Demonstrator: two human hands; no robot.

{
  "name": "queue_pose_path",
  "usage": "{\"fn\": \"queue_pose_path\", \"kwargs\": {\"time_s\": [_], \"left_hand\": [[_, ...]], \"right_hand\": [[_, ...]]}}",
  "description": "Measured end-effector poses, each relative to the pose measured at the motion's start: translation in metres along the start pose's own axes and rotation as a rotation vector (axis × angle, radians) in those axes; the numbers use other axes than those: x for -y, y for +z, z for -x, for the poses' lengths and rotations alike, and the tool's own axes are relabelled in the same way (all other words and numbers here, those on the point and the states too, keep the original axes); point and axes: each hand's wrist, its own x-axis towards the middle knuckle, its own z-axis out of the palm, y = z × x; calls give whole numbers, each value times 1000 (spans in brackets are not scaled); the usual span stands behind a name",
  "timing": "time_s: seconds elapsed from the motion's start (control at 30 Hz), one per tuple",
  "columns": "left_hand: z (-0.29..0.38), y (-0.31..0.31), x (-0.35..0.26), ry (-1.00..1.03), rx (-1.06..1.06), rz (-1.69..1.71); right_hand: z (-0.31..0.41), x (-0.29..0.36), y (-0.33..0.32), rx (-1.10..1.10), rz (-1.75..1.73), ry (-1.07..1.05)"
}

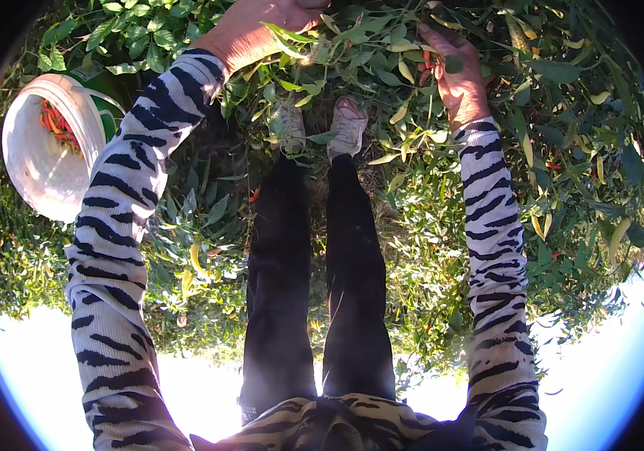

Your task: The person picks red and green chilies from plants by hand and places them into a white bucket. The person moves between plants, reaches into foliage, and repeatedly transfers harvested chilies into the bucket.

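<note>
Among the leaves at the top, my left hand (270,27) reaches into a pepper plant (375,42). Its fingers run partly out of the picture, so whether they grip anything is hidden. My right hand (460,79) is across from it in the foliage, fingers curled. Red chilli peppers (426,61) show at the inner edge of that hand, held in it; a leaf covers part of the fingers. Pale yellow-green peppers (405,70) hang beside it. To the left, a white plastic bucket (46,163) has red chilli peppers (58,125) inside.
A green object (105,104) stands behind the bucket, next to its handle (99,96). My shoes (348,127) are on the ground between low stems. Dense pepper plants with pale peppers (527,147) crowd the right side. More foliage (198,248) lies around my legs.
</note>
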Motion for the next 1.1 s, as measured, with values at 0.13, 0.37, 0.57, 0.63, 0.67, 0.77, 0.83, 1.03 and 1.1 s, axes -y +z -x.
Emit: {"fn": "queue_pose_path", "kwargs": {"time_s": [0.13,0.37,0.57,0.63,0.67,0.77,0.83,1.03,1.1], "left_hand": [[-2,-10,-28,-68,-196,-204],[33,-12,-115,-640,-890,373],[85,20,-227,-1462,-686,1263],[102,28,-256,-1739,-596,1734],[109,30,-266,-1712,-620,1718],[128,31,-286,-1714,-653,1728],[138,28,-294,-1769,-683,1763],[140,29,-296,-1571,-651,1869],[138,27,-290,-1463,-650,1853]], "right_hand": [[2,-6,-10,-96,-84,185],[97,-44,-9,82,-451,384],[203,-70,46,79,-720,544],[223,-59,67,-159,-871,611],[233,-54,80,-150,-741,625],[259,-43,107,-52,-457,647],[269,-42,116,47,-50,590],[265,-46,135,-82,-369,551],[258,-42,134,-171,-407,578]]}}
